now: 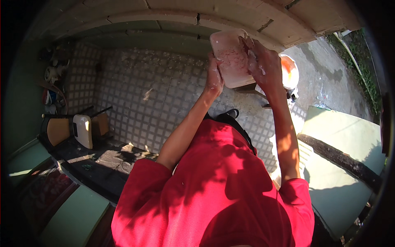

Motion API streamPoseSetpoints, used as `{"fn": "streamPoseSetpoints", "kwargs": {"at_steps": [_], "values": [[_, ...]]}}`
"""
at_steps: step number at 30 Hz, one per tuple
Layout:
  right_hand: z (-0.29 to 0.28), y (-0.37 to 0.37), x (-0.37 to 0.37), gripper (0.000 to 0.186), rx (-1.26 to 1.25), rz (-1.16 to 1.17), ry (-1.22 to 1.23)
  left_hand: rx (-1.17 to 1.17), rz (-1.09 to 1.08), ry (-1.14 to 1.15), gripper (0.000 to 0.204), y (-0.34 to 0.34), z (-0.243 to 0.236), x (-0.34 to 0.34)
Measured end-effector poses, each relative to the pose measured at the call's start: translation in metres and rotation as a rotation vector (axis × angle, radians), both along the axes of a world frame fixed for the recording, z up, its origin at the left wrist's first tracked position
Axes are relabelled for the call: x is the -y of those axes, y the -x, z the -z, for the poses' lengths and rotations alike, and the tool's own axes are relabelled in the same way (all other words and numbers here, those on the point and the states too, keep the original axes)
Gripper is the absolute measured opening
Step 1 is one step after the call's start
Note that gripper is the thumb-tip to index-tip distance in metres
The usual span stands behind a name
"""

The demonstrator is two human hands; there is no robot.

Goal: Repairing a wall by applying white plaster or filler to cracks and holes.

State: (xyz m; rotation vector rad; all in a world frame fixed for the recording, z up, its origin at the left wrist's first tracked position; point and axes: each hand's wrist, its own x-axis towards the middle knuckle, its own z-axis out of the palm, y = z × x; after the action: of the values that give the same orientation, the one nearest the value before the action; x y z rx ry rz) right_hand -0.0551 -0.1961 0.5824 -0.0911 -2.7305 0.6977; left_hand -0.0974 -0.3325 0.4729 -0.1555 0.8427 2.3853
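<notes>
I hold a pale rectangular plastic container [229, 55], smeared with pinkish residue, up at arm's length near the top of the view. My left hand [214, 77] grips its left side, thumb along the edge. My right hand [264, 64], streaked with white, grips the right side, its fingers over the top; what lies under those fingertips is hidden. Just right of that hand, partly behind it, stands a white bucket [290, 73] with orange inside, on a dark support that is mostly hidden.
Chairs [57, 131] and a cream rectangular object [83, 132] stand at left on a dark ledge. Checked tiles [135, 94] cover the floor. Pale panels [341, 131] with a dark beam lie at right. Beyond are concrete paving [325, 74] and greenery [358, 70].
</notes>
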Motion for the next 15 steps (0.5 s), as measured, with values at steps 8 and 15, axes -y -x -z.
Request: {"fn": "streamPoseSetpoints", "kwargs": {"at_steps": [8, 15], "values": [[0.028, -0.003, 0.007, 0.057, 0.057, -0.105, 0.057, -0.059, 0.057, 0.093, 0.044, -0.002, 0.003, -0.001], [-0.006, 0.004, 0.022, 0.042, 0.036, -0.146, 0.300, 0.001, 0.097, 0.063, 0.044, -0.001, 0.004, 0.004]]}}
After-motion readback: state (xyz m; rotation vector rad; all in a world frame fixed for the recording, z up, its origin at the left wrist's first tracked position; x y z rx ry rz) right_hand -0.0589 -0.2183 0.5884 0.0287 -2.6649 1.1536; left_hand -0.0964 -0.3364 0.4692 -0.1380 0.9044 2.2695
